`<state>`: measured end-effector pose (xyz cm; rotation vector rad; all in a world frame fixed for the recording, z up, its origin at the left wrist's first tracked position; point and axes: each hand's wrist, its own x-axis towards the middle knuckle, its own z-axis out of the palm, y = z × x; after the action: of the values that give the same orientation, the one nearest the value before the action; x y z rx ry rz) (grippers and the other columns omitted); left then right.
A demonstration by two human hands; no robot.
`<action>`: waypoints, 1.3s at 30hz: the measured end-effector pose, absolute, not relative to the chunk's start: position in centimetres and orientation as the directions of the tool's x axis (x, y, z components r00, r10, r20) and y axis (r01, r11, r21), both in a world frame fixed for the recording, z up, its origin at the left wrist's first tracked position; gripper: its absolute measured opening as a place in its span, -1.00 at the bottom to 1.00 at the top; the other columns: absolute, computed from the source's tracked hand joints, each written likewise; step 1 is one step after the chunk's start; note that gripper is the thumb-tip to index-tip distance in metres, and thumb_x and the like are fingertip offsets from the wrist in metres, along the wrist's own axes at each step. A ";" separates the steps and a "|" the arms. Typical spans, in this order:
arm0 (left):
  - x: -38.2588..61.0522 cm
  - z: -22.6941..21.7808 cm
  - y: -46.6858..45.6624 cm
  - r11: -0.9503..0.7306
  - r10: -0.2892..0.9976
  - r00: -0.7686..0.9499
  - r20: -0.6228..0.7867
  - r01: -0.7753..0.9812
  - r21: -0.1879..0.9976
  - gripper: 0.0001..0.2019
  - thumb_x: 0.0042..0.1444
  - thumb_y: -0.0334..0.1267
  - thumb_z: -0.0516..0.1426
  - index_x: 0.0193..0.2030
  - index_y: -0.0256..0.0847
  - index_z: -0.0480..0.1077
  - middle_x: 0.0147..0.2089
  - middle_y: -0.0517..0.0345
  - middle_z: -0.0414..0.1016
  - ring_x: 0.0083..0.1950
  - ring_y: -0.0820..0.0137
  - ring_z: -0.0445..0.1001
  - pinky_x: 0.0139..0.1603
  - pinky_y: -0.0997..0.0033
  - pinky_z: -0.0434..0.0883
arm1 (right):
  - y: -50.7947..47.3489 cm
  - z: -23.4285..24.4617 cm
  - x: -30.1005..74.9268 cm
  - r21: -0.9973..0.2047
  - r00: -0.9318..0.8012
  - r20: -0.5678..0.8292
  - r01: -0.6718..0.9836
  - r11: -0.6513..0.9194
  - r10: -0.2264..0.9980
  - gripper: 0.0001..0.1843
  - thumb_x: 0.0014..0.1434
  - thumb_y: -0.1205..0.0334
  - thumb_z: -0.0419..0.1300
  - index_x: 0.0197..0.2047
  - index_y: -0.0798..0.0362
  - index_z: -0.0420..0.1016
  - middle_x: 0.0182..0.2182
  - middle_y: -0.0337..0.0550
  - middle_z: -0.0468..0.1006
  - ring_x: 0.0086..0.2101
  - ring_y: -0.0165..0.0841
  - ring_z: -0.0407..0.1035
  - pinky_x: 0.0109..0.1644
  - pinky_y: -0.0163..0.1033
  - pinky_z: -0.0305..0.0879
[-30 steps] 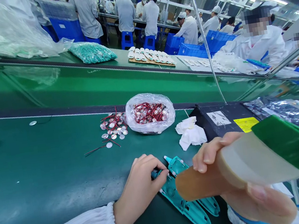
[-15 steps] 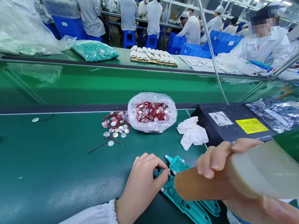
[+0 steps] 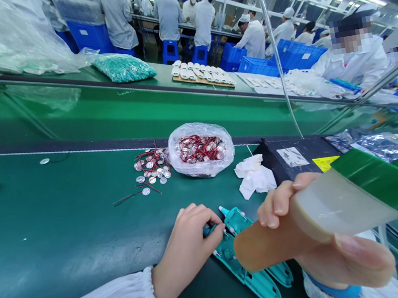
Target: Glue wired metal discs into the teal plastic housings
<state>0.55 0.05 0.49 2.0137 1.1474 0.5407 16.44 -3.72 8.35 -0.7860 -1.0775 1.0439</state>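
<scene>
My left hand (image 3: pixel 189 246) rests on the green bench, its fingers curled onto the end of a teal plastic shell (image 3: pixel 249 274). A second teal shell (image 3: pixel 237 218) lies right beside it. My right hand (image 3: pixel 323 242) is raised close to the camera, closed round a tool with a brown handle (image 3: pixel 265 246), a pale translucent body and a green end (image 3: pixel 389 182). The tool hangs over the shells and hides part of them.
A clear bag of red-wired metal discs (image 3: pixel 201 149) and a loose pile of the same discs (image 3: pixel 151 169) lie beyond my hands. A crumpled white tissue (image 3: pixel 254 175) and a black box (image 3: pixel 298 158) sit to the right. Workers in white stand behind the conveyor (image 3: pixel 103 114).
My right hand has tilted the tool a little, down and then back up. My left hand stays on the teal shell.
</scene>
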 end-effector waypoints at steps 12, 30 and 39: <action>0.5 0.3 0.1 -0.339 0.856 0.518 0.003 0.556 0.759 -0.86 0.09 -0.33 0.07 -0.46 -0.13 0.38 -0.40 0.25 0.48 -0.31 0.34 0.36 -0.22 0.30 0.23 | -3.9 7.3 16.4 -0.872 0.237 0.342 -0.280 0.400 0.910 -0.64 -0.11 0.08 0.24 -0.21 0.00 0.47 -0.50 -0.19 0.42 -0.53 -0.31 0.32 -0.48 -0.17 0.32; 0.5 0.3 0.2 -0.334 0.850 0.526 -0.014 0.559 0.759 -0.86 0.11 -0.33 0.08 -0.44 -0.13 0.40 -0.39 0.27 0.47 -0.30 0.36 0.37 -0.21 0.32 0.22 | -3.8 7.4 17.3 -0.895 0.083 0.307 -0.315 0.317 0.948 -0.65 -0.06 0.07 0.23 -0.19 -0.02 0.34 -0.47 -0.20 0.41 -0.50 -0.30 0.34 -0.46 -0.19 0.29; 0.5 0.3 0.1 -0.325 0.853 0.522 -0.014 0.551 0.768 -0.87 0.10 -0.34 0.09 -0.45 -0.14 0.40 -0.40 0.28 0.46 -0.30 0.37 0.36 -0.22 0.32 0.19 | -4.0 7.4 17.8 -0.910 0.013 0.298 -0.297 0.288 0.954 -0.66 -0.02 0.05 0.21 -0.16 -0.07 0.29 -0.42 -0.20 0.39 -0.46 -0.28 0.33 -0.41 -0.14 0.27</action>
<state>0.49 0.13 0.27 2.0202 1.1399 0.5175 17.78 -3.96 7.40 -0.7569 -1.1379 1.1372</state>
